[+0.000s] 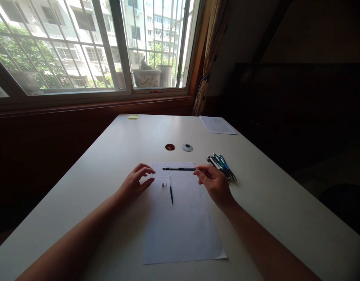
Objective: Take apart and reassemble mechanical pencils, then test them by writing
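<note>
Between the fingertips of my right hand (214, 183) is the end of a dark pen barrel (180, 169), held level and pointing left above the sheet of paper (180, 230). My left hand (138, 179) hovers at the sheet's left edge, thumb and fingers apart, holding nothing. On the paper lie a pen refill (171, 194) with a dark lower part and clear upper part, and a small pen tip (162, 184). Beside that tip is another tiny part, too small to name. Handwritten lines run across the top of the sheet.
A bunch of pens (222, 167) lies just beyond my right hand. Farther back are a round hole (170, 147) in the white table (109, 148), a grey ring-shaped cover (187, 147), a yellow sticky-note pad (133, 116) and written papers (217, 125). A barred window stands behind.
</note>
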Demonstrator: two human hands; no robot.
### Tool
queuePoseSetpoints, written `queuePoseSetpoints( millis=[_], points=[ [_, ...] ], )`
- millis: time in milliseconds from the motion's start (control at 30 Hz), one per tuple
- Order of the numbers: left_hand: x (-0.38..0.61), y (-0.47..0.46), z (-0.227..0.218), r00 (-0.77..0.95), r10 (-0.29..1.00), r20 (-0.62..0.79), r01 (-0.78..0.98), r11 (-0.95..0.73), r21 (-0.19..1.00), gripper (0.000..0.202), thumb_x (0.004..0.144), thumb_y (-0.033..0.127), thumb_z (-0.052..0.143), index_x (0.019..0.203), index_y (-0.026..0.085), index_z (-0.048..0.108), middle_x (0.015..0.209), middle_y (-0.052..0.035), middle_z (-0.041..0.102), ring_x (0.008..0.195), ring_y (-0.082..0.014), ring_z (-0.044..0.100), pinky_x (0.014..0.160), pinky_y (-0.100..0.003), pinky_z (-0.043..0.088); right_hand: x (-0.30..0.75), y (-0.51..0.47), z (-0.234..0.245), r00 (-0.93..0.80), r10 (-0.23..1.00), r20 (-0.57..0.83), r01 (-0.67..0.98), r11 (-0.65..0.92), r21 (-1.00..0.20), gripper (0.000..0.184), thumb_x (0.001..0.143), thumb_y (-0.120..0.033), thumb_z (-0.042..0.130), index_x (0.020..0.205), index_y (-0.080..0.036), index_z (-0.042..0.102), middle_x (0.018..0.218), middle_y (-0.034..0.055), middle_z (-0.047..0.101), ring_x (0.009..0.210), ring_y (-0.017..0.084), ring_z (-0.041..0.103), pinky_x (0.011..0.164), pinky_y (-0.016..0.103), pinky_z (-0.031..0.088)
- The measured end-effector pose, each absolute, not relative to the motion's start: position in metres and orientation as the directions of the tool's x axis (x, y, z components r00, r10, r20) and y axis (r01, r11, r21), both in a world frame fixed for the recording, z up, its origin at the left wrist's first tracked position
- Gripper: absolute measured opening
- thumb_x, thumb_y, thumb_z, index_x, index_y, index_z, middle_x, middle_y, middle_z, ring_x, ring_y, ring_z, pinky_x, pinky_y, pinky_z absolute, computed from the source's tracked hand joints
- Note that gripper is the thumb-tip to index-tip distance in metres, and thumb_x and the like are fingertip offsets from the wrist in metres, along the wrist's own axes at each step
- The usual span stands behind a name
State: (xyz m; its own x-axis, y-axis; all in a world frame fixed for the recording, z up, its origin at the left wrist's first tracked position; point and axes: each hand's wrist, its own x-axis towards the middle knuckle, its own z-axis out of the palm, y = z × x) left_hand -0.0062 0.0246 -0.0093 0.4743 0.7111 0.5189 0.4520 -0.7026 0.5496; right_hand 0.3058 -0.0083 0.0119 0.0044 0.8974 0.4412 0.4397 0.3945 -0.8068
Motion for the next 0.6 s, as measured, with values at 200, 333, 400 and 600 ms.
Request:
queuePoseSetpoints(
  millis=[200,333,400,600],
  points=[
    [-0.011,0.032,-0.026,0.552,0.701,0.452,0.580,-0.712,0.396,0.037,0.093,0.036,0.058,0.128,0.024,0.055,0.126,-0.0121,0.057,0.117,-0.0262,0.056,0.099,-0.047,0.049,0.315,-0.009,0.021,-0.012,0.820,0.572,0.630,0.451,-0.632,0.015,0.092,-0.035,0.060,0.098,-0.023,0.066,0.085,0.0034,0.069,0.062,0.017,0.061,0.064,0.032,0.052],
    [-0.014,0.031,-0.029,0.569,0.719,0.399,0.651,-0.691,0.315,0.047,0.094,0.042,0.058,0.136,0.025,0.049,0.136,-0.0127,0.053,0.126,-0.0292,0.050,0.104,-0.051,0.045,0.317,-0.011,0.023,-0.127,0.745,0.655,0.702,0.534,-0.471,0.012,0.093,-0.029,0.058,0.101,-0.024,0.065,0.084,0.0037,0.068,0.065,0.018,0.060,0.067,0.034,0.052],
    [-0.015,0.030,-0.030,0.586,0.720,0.371,0.668,-0.689,0.282,0.051,0.093,0.045,0.057,0.140,0.025,0.046,0.140,-0.0128,0.050,0.131,-0.0303,0.046,0.107,-0.052,0.042,0.316,-0.012,0.022,-0.201,0.724,0.660,0.701,0.577,-0.419,0.013,0.094,-0.027,0.057,0.104,-0.024,0.064,0.085,0.0043,0.068,0.063,0.017,0.059,0.066,0.033,0.051],
    [-0.017,0.028,-0.031,0.636,0.714,0.293,0.687,-0.697,0.205,0.056,0.094,0.050,0.054,0.142,0.023,0.044,0.145,-0.0131,0.046,0.137,-0.0309,0.039,0.111,-0.052,0.036,0.311,-0.017,0.021,-0.500,0.665,0.555,0.629,0.719,-0.296,0.019,0.094,-0.021,0.054,0.110,-0.023,0.065,0.095,0.0069,0.071,0.075,0.019,0.064,0.069,0.032,0.051]
  ],
)
